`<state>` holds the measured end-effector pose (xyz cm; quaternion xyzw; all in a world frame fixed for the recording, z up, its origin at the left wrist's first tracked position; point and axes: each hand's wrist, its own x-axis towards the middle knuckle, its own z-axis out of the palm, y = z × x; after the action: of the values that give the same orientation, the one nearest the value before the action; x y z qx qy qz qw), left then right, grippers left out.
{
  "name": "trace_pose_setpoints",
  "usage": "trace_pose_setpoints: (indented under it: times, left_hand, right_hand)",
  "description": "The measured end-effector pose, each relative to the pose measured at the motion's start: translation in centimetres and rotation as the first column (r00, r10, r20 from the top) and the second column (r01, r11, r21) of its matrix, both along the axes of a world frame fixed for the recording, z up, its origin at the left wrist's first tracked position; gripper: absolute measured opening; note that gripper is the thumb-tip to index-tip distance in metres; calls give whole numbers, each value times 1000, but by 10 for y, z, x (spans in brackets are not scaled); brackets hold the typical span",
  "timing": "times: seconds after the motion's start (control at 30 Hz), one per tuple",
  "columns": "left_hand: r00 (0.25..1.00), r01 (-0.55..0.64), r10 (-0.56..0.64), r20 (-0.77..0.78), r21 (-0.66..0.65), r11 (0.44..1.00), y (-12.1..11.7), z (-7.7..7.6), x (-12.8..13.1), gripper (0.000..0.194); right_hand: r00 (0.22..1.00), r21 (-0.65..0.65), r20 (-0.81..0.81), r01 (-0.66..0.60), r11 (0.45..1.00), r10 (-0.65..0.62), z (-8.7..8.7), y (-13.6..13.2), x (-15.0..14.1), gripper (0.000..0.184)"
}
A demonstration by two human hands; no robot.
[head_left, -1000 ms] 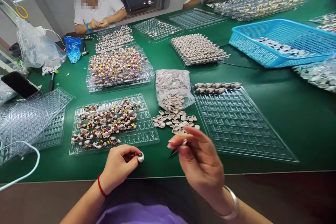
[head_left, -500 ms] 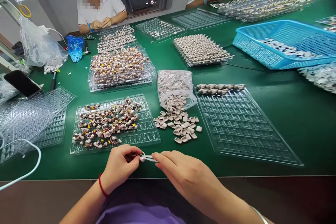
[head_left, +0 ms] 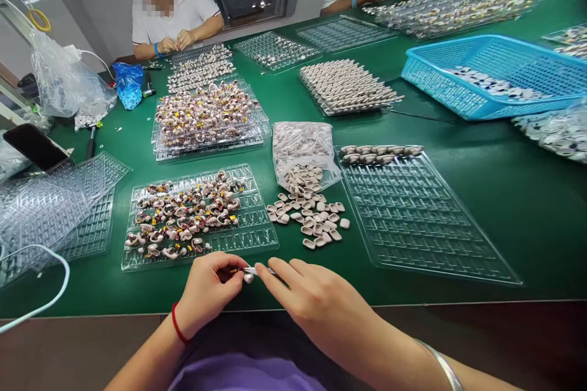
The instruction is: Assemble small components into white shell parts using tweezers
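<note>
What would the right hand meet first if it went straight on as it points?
Probably the small pale part held in the left hand; the right hand points its tweezers toward it, though whether their tips touch it is unclear.

The left hand [head_left: 213,284] hides much of the small white part [head_left: 248,278] (its finer details are too tiny to make out), the right hand [head_left: 316,293] covers the slim tool's [head_left: 251,270] rear, and the right edge crops the blue basket [head_left: 440,90].
</note>
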<state>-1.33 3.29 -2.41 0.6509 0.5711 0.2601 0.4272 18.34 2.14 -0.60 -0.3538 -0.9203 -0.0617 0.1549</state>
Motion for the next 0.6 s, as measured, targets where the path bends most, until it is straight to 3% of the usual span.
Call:
trace_pose_setpoints:
  times: [0.6]
  left_hand:
    - [1000,-14,14,20,-27,1000,0,-1,0,17]
  right_hand:
    - [999,45,42,12,999,-14,-2,-2,-4,27]
